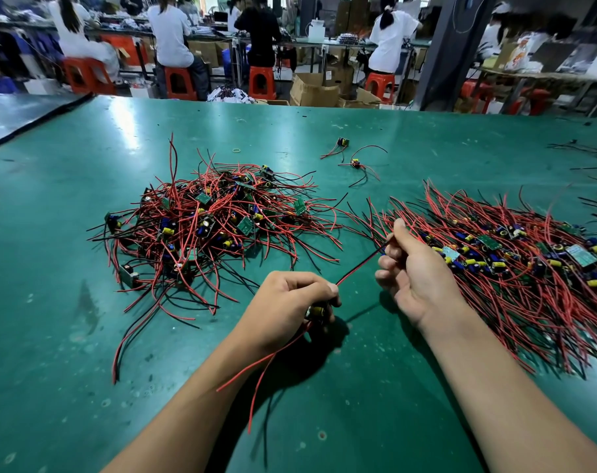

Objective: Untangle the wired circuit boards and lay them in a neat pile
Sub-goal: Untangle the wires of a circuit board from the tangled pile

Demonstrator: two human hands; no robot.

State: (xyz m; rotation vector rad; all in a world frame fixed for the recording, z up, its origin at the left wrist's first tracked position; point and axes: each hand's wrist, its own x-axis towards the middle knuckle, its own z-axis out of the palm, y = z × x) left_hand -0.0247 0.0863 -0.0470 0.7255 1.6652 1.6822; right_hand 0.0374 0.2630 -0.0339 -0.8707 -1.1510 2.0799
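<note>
Wire (358,268) taut diagonally between left hand (290,298), curled round board (315,310), and right hand (413,271), pinching its end. Neat pile (515,268) at frame right, nearest right hand.

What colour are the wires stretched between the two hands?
The wires are red and black, held between left hand and right hand; head view.

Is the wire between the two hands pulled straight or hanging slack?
Pulled straight. The wire runs in one straight line from the left hand, which grips its board, to the right hand pinching it.
</note>
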